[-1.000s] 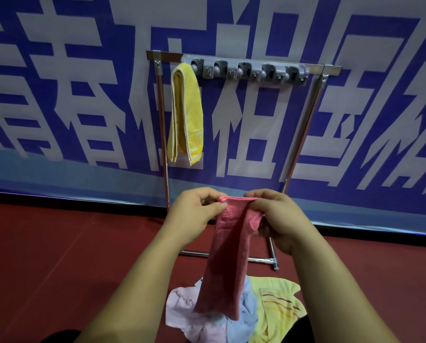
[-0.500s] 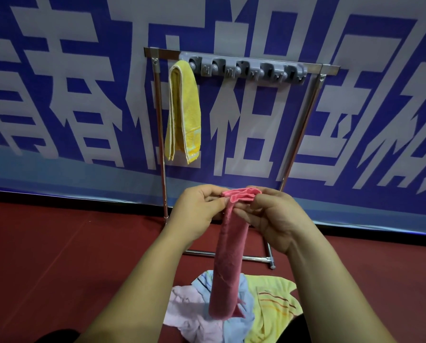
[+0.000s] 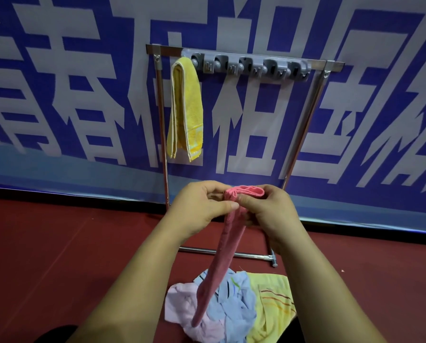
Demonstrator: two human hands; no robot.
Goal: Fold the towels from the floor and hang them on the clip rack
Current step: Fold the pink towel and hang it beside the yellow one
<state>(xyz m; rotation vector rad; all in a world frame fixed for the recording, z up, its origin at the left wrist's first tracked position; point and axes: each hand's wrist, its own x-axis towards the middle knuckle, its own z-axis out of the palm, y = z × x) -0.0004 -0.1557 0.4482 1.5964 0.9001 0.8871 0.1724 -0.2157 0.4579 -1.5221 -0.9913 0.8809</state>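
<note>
Head view: both hands are raised in front of the rack, meeting at the top of a pink towel (image 3: pixel 229 256). Left hand (image 3: pixel 202 206) has its fingers curled, thumb and forefinger pinching the towel's top fold. Right hand (image 3: pixel 269 214) also has curled fingers, gripping the bunched top edge from the other side. The hands are touching or nearly so at the pinch. The pink towel is folded into a narrow strip that hangs straight down between the forearms, its lower end over the floor pile; I cannot tell whether it touches.

The pile sits on the red floor (image 3: pixel 58 256) between the arms: pale pink towel (image 3: pixel 182 300) on the left, light blue towel (image 3: pixel 239 300) in the middle, pale yellow striped towel (image 3: pixel 274 293) on the right, all crumpled and overlapping.

The clip rack (image 3: pixel 251 66) is a grey strip of clips on a metal frame standing behind the hands, against a blue-and-white banner (image 3: pixel 83 95). A yellow towel (image 3: pixel 186 107) is folded and hangs from the leftmost clip, beside the left upright. The other clips hold nothing. The hands and pink towel cover the lower middle of the frame; the base bar (image 3: pixel 199 250) is partly hidden behind the towel strip and the right wrist.
</note>
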